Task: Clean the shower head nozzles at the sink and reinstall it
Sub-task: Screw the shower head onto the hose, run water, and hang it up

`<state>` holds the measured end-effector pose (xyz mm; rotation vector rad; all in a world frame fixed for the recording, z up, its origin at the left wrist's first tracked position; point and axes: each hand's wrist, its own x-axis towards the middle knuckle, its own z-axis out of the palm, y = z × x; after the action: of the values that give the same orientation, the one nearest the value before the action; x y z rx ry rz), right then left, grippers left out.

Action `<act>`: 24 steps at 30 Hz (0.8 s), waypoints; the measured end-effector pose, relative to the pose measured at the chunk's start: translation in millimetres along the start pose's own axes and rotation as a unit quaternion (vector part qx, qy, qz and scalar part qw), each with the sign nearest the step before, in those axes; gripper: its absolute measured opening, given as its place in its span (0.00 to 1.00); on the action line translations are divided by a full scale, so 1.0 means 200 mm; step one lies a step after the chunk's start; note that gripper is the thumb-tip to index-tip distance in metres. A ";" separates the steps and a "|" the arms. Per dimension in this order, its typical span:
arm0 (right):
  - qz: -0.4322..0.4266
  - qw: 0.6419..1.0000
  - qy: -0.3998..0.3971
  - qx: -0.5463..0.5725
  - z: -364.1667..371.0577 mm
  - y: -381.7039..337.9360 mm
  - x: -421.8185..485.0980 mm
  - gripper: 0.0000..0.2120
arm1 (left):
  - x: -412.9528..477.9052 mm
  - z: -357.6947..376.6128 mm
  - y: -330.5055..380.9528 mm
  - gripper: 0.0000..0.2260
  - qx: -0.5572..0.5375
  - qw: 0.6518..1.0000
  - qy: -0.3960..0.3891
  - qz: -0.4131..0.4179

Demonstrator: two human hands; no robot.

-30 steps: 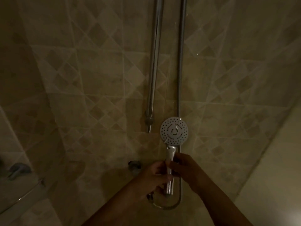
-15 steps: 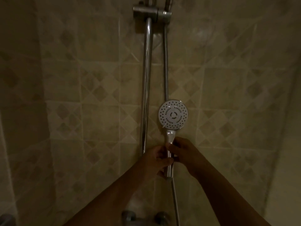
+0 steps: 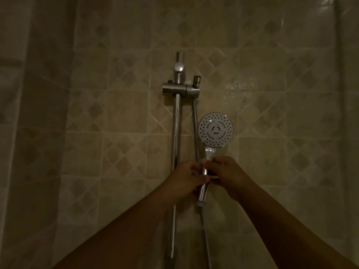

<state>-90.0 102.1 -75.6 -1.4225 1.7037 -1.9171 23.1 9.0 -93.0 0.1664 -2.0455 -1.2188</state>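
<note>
A white round shower head (image 3: 215,130) with dark nozzles faces me in front of the tiled wall, its chrome handle (image 3: 202,191) pointing down. My left hand (image 3: 186,178) and my right hand (image 3: 226,174) both grip the handle from either side, fingers closed around it. The hose (image 3: 206,239) drops from the handle's bottom end. Above and to the left, the chrome holder bracket (image 3: 181,90) sits on the vertical slide rail (image 3: 175,136), with a hose section (image 3: 195,123) hanging from its right-hand clip. The head sits below and right of the bracket.
Beige diamond-patterned wall tiles (image 3: 120,133) fill the view in dim light. A wall corner runs down the left side (image 3: 70,113) and a vertical edge stands at the far right (image 3: 340,94).
The view has tilted upward, bringing the bracket and rail top fully into sight. Both hands have kept hold of the handle and carried the shower head higher along the rail.
</note>
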 end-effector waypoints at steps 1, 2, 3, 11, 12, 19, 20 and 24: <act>-0.006 1.000 0.003 0.000 0.00 -0.03 0.02 0.15 | 0.02 -0.02 0.03 0.11 -0.003 1.000 0.001 0.001; -0.013 1.000 0.004 0.000 0.01 -0.06 0.04 0.14 | 0.04 -0.03 0.06 0.13 -0.002 1.000 -0.001 0.004; -0.020 1.000 0.005 -0.002 0.01 -0.09 0.05 0.12 | 0.06 -0.05 0.09 0.13 0.000 1.000 -0.003 0.012; -0.054 0.998 0.008 -0.041 -0.04 -0.34 0.20 0.13 | 0.22 -0.14 0.28 0.06 0.049 0.996 0.002 0.073; -0.054 0.998 0.009 -0.042 -0.06 -0.37 0.23 0.13 | 0.25 -0.14 0.32 0.06 0.077 0.993 0.009 0.089; -0.047 0.999 0.025 -0.003 -0.14 -0.59 0.34 0.11 | 0.44 -0.19 0.60 0.10 0.302 0.935 0.057 0.175; -0.046 0.999 0.027 0.004 -0.16 -0.61 0.36 0.11 | 0.45 -0.20 0.64 0.10 0.307 0.933 0.054 0.178; -0.051 0.998 0.032 0.032 -0.23 -0.69 0.42 0.11 | 0.52 -0.27 0.78 0.05 0.272 0.946 0.050 0.172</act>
<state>-108.4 117.3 90.7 -1.4659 1.6108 -2.0713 21.3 7.7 102.1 0.1188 -2.1614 -0.4093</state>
